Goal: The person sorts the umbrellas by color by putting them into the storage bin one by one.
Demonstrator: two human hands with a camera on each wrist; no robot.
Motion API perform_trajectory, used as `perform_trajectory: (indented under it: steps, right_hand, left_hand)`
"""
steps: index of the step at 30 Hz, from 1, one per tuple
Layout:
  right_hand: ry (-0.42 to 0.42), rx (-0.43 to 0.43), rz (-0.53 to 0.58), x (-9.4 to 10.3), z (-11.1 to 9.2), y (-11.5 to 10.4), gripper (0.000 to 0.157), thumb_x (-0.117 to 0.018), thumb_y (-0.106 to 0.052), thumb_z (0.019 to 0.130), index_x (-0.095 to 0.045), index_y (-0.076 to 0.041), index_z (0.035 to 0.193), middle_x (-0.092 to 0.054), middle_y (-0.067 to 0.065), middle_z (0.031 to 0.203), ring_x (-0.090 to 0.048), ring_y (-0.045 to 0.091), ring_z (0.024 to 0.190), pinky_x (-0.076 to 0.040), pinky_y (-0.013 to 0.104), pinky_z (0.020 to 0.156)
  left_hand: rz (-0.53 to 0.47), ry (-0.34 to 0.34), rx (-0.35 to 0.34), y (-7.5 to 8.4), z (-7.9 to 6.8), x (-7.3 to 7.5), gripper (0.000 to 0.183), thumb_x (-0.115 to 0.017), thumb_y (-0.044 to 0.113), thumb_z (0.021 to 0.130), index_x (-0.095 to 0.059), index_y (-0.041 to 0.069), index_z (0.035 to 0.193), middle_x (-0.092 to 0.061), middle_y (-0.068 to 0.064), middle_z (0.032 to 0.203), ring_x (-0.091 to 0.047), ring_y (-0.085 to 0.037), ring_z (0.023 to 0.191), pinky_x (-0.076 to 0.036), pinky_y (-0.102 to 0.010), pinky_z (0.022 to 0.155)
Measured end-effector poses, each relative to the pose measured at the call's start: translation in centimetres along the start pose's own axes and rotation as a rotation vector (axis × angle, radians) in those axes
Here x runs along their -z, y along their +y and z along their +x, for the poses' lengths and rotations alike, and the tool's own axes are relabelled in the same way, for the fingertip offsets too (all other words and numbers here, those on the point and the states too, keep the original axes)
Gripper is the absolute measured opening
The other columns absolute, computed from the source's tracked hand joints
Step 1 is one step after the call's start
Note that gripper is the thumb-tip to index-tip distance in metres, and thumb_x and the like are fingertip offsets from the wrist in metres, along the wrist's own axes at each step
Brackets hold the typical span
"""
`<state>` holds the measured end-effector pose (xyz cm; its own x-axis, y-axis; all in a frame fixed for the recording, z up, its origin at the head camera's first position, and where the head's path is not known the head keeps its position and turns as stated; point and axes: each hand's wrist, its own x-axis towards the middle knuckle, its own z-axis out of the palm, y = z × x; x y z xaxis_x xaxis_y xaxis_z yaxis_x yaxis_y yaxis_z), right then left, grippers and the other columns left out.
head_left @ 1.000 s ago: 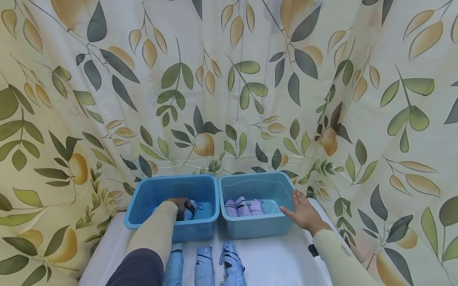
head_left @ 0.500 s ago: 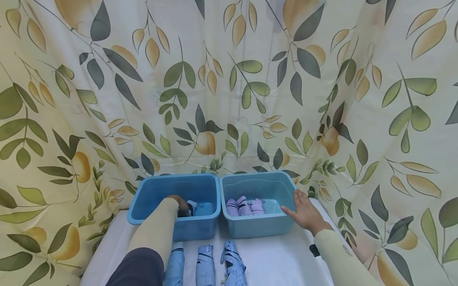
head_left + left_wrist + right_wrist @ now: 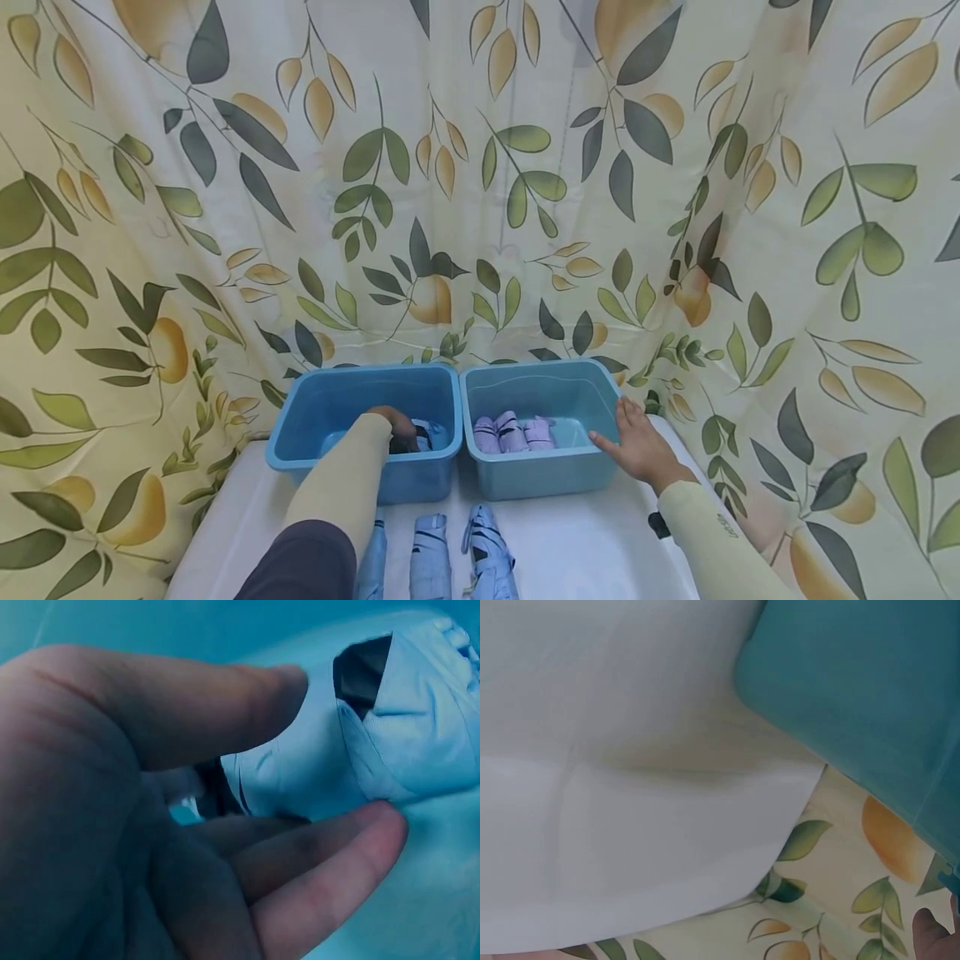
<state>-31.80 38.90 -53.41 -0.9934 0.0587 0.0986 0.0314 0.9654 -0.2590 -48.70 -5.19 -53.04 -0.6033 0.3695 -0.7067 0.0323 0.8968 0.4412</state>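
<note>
Inside the blue left bin, my left hand is low beside a folded light blue umbrella. In the left wrist view, the thumb overlaps the near end of the umbrella, which has dark patches. The longer fingers stretch fairly straight along its lower side, tips right at the cloth. My right hand rests with spread fingers against the right side of the teal bin. Several rolled purple umbrellas lie in that bin's left part.
Three folded blue umbrellas lie in a row on the white table before the bins: a left one partly behind my sleeve, a middle one and a right one. A leaf-patterned curtain hangs behind and beside the table.
My left hand has moved to the right inside the blue bin, and the light blue umbrella shows farther right with it. My right hand has stayed at the teal bin.
</note>
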Motion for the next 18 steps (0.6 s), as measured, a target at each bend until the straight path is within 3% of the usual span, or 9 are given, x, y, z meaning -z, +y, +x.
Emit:
perform_trajectory:
  steps: [4, 8, 14, 18]
  right_hand:
    - [-0.003, -0.011, 0.006, 0.0, 0.0, 0.0, 0.105, -0.042, -0.068, 0.093, -0.010, 0.016, 0.148, -0.006, 0.032, 0.155, -0.006, 0.049, 0.142, -0.012, 0.062, 0.110]
    - [-0.014, -0.018, 0.000, 0.0, 0.0, -0.4, 0.108, -0.038, -0.072, 0.091, -0.009, 0.015, 0.148, -0.006, 0.032, 0.156, -0.005, 0.048, 0.142, -0.012, 0.062, 0.110]
    - [-0.019, -0.012, -0.002, 0.1, 0.0, -0.6, 0.107, -0.040, -0.071, 0.092, -0.010, 0.016, 0.148, -0.006, 0.033, 0.155, -0.006, 0.049, 0.142, -0.012, 0.062, 0.110]
    - [-0.025, -0.024, -0.001, 0.2, 0.0, -0.3, 0.107, -0.039, -0.070, 0.092, -0.009, 0.015, 0.148, -0.006, 0.033, 0.155, -0.006, 0.049, 0.142, -0.011, 0.063, 0.110]
  left_hand:
    - [-0.072, 0.011, 0.038, 0.8, 0.6, 0.0, 0.039, -0.068, 0.025, 0.090, -0.065, 0.007, 0.124, -0.054, -0.014, 0.136, -0.041, -0.034, 0.132, -0.034, -0.051, 0.106]
    - [-0.091, 0.005, 0.060, 0.8, 0.0, 0.0, 0.041, -0.069, 0.025, 0.090, -0.062, 0.006, 0.125, -0.053, -0.016, 0.136, -0.046, -0.033, 0.126, -0.035, -0.051, 0.105]
    - [-0.005, 0.012, -0.025, 0.7, -0.5, 0.7, 0.054, -0.067, 0.031, 0.092, -0.054, 0.002, 0.135, -0.043, -0.019, 0.145, -0.035, -0.039, 0.136, -0.032, -0.054, 0.107]
    - [0.062, 0.048, -0.100, 1.6, -1.9, 2.0, 0.060, -0.064, 0.034, 0.094, -0.047, 0.002, 0.142, -0.044, -0.017, 0.145, -0.035, -0.038, 0.136, -0.031, -0.054, 0.107]
